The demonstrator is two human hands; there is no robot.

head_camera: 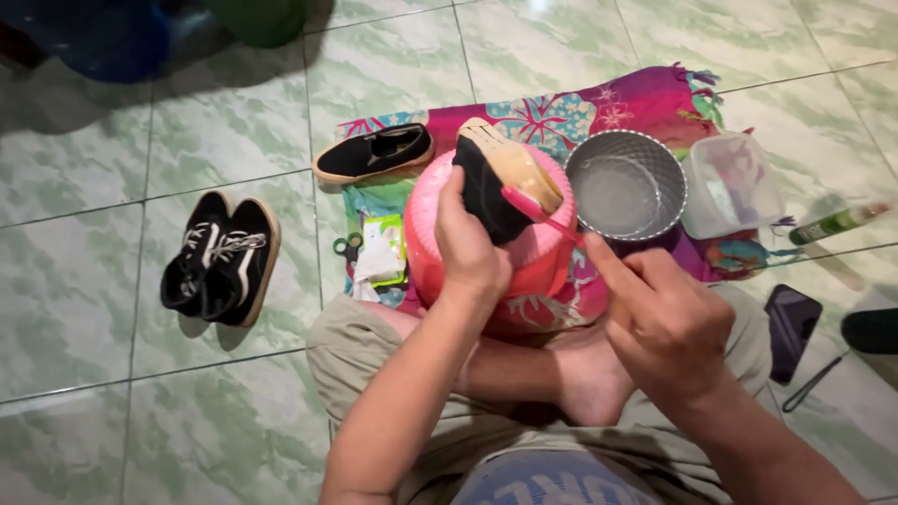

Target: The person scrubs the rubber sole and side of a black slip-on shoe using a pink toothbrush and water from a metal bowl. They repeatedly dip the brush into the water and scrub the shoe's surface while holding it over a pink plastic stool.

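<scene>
Right hand [666, 323], nearest the camera: grip pinched on the handle of a pink brush [535, 209], bristles against the sole. Left hand [470, 245]: grip clamped around a black shoe [500, 182], sole upward, held over a pink basin [524, 271] above the crossed legs. Beyond, on a patterned cloth [645, 98] on the tiled floor: a metal pot [627, 185], a clear plastic container [734, 182] and a second black shoe [374, 152].

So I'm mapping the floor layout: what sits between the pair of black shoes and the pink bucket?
In the head view, a green packet with white paper on it and small green-handled scissors lie between the pair of black shoes and the pink bucket.
</scene>
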